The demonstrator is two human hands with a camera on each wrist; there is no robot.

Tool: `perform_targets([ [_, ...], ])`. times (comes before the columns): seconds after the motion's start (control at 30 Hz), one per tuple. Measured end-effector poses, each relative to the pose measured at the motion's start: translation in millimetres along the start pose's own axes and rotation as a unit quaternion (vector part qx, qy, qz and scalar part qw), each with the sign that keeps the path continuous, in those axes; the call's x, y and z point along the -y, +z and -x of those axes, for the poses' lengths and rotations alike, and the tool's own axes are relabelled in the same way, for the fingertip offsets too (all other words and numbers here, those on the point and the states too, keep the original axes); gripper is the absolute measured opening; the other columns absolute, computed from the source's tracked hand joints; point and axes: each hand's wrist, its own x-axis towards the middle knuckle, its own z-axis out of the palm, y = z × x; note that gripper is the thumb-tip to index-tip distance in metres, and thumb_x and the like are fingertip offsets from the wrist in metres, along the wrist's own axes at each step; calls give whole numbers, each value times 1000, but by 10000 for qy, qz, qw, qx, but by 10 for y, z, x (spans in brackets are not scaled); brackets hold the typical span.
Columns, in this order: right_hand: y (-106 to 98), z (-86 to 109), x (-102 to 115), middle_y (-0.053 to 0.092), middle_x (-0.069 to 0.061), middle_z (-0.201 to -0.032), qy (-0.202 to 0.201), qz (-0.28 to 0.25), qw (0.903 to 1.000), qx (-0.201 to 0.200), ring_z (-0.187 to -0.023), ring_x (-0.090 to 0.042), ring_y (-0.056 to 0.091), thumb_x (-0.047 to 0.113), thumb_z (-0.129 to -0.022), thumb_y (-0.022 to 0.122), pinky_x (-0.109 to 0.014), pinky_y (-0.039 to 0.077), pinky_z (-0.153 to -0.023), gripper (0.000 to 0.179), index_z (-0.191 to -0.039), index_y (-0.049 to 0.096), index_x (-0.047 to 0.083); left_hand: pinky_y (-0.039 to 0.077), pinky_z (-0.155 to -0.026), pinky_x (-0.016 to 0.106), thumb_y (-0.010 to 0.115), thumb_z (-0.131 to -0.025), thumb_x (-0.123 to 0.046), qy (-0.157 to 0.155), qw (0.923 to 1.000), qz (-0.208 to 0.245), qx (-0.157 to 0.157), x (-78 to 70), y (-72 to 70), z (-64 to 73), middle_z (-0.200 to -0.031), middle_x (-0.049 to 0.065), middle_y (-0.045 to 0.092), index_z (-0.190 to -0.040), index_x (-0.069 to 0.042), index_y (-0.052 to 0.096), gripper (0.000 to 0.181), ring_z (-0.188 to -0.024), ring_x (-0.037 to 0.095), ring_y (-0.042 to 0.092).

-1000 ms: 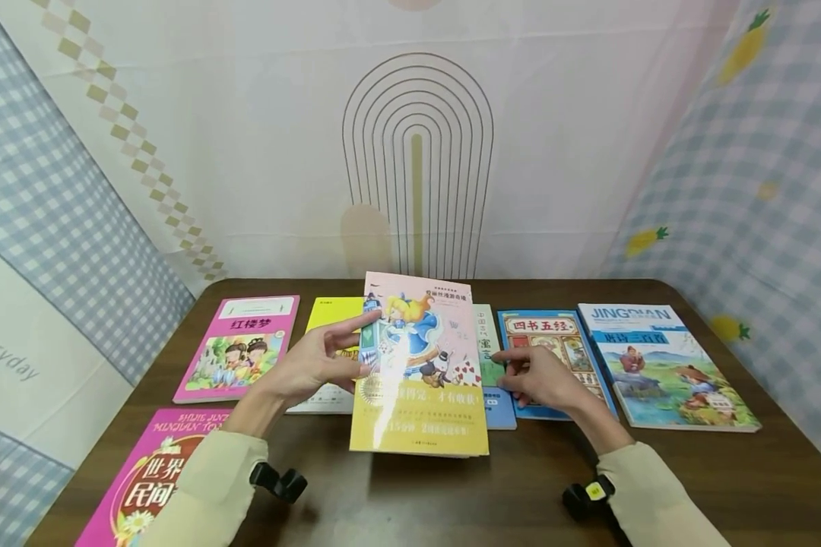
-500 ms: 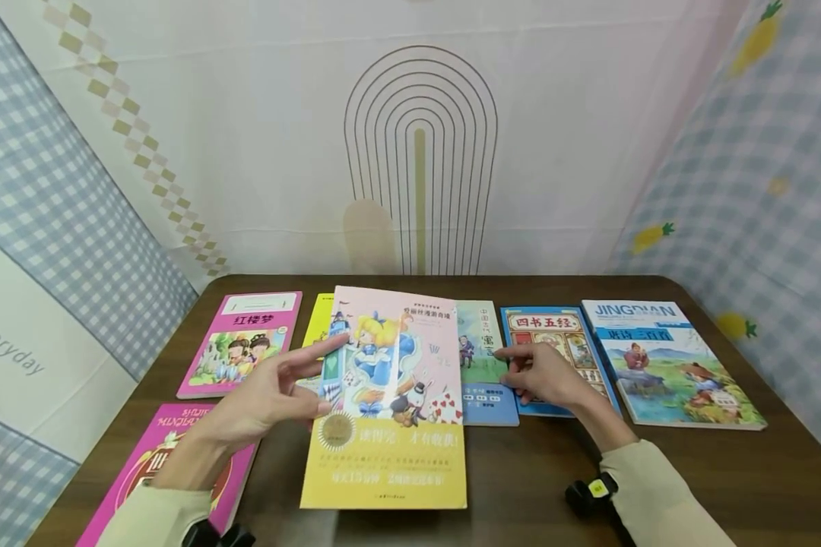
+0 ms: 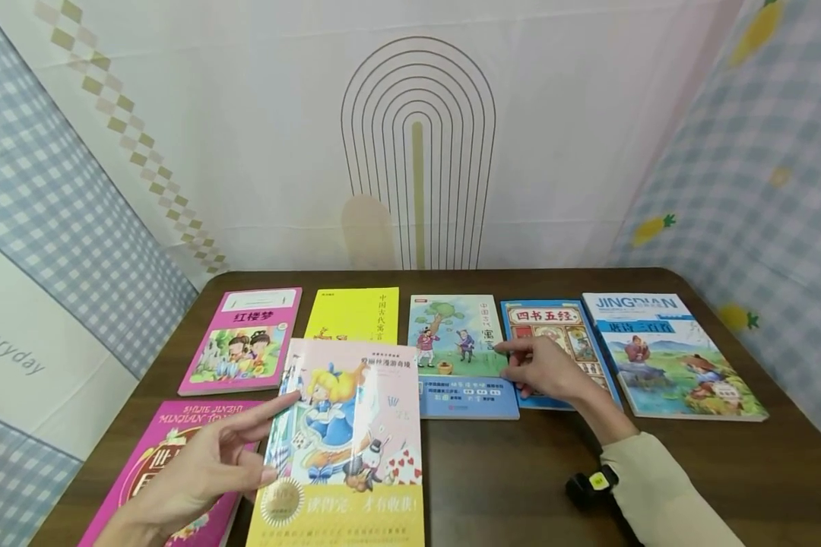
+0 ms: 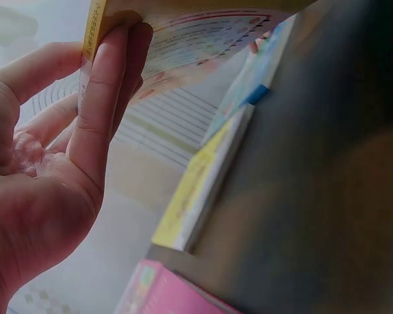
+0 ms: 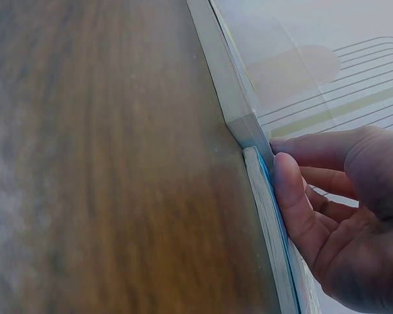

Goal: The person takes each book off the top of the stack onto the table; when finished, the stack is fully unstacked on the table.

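Note:
In the head view, a pink-and-yellow storybook (image 3: 345, 425) tilts above the table's front. My left hand (image 3: 191, 463) grips its left edge; the left wrist view has fingers (image 4: 98, 111) under the book and shows its back. My right hand (image 3: 547, 372) rests at the right edge of a green fable book (image 3: 445, 334) with a blue lower band, which lies flat. Index and thumb tips touch near that book's corner in the right wrist view, not wrapped round it. A blue book (image 3: 581, 342) lies partly under the right hand.
On the brown table (image 3: 506, 479), a pink book (image 3: 246, 342) and a yellow book (image 3: 352, 308) lie at the back left. A landscape-covered book (image 3: 670, 357) lies at the right. A magenta book (image 3: 157, 433) sits at the front left, partly behind the left hand. A cloth hangs behind.
The left hand has drawn the storybook toward me and leftward, uncovering the green fable book and part of the yellow one. The right hand has stayed beside the fable book.

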Motion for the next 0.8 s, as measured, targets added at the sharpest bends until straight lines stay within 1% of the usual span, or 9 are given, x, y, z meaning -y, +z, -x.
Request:
perform_targets([
  [0.07, -4, -7, 11, 61, -12, -84, 6, 20, 10000, -10, -60, -20, 60, 8, -98, 72, -31, 57, -54, 48, -144, 62, -2, 59, -101, 30, 54, -104, 8, -135, 9997, 210, 72, 55, -12, 72, -156, -1, 58, -167, -25, 34, 74, -86, 6, 70],
  [0.13, -4, -13, 19, 61, -12, -85, 27, 37, 10000, -6, -60, -20, 60, 8, -98, 72, -31, 57, -54, 48, -144, 62, -1, 60, -99, 30, 50, -105, 8, -255, 9983, 481, 193, 109, -30, 135, -154, 3, 60, -166, -28, 36, 73, -89, 8, 71],
  [0.23, -2, -11, 29, 62, -12, -86, 70, 71, 9999, -29, -60, -20, 60, 9, -98, 72, -31, 57, -55, 48, -144, 62, -1, 61, -86, 23, 48, -104, 8, -350, 9975, 551, 268, 188, -64, 217, -153, 4, 61, -166, -30, 37, 73, -79, 5, 66],
  [0.3, -5, -6, 33, 62, -12, -87, 99, 81, 9999, -47, -61, -21, 60, 9, -98, 72, -31, 57, -55, 48, -144, 62, 0, 61, -81, 21, 48, -105, 8, -497, 9963, 659, 248, 233, -83, 258, -151, 4, 62, -165, -33, 38, 73, -80, 6, 69],
  [0.37, -7, 1, 37, 62, -12, -87, 115, 90, 9999, -60, -61, -21, 60, 9, -98, 72, -31, 57, -55, 48, -144, 62, 0, 62, -81, 22, 47, -105, 8, -553, 9953, 742, 286, 278, -101, 287, -151, 5, 62, -165, -33, 38, 74, -86, 11, 73],
  [0.47, -6, 5, 39, 62, -12, -87, 123, 84, 9999, -55, -61, -21, 60, 9, -98, 72, -31, 57, -55, 48, -144, 62, -1, 63, -91, 29, 45, -105, 9, -564, 9934, 919, 392, 325, -117, 320, -152, 5, 61, -165, -33, 37, 74, -104, 20, 77],
  [0.57, -3, 3, 36, 62, -12, -88, 125, 82, 9999, -47, -62, -21, 61, 9, -98, 72, -31, 58, -56, 49, -145, 61, -1, 62, -92, 29, 44, -106, 8, -529, 9926, 990, 471, 343, -120, 341, -154, 5, 60, -166, -30, 35, 71, -110, 23, 76],
  [0.67, -3, 3, 26, 62, -12, -87, 108, 64, 9999, -37, -62, -21, 61, 9, -98, 72, -32, 58, -56, 49, -145, 61, -1, 60, -99, 32, 43, -109, 5, -774, 9888, 1187, 468, 323, -102, 347, -157, 5, 57, -166, -30, 35, 68, -119, 25, 73],
  [0.8, -13, 8, 6, 63, -13, -88, 13, -5, 10000, 34, -62, -21, 61, 9, -98, 71, -32, 57, -55, 50, -146, 60, -2, 51, -112, 44, 38, -111, 3, -1270, 9764, 1687, 463, 292, -76, 336, -159, 7, 55, -165, -33, 36, 65, -136, 31, 63],
])
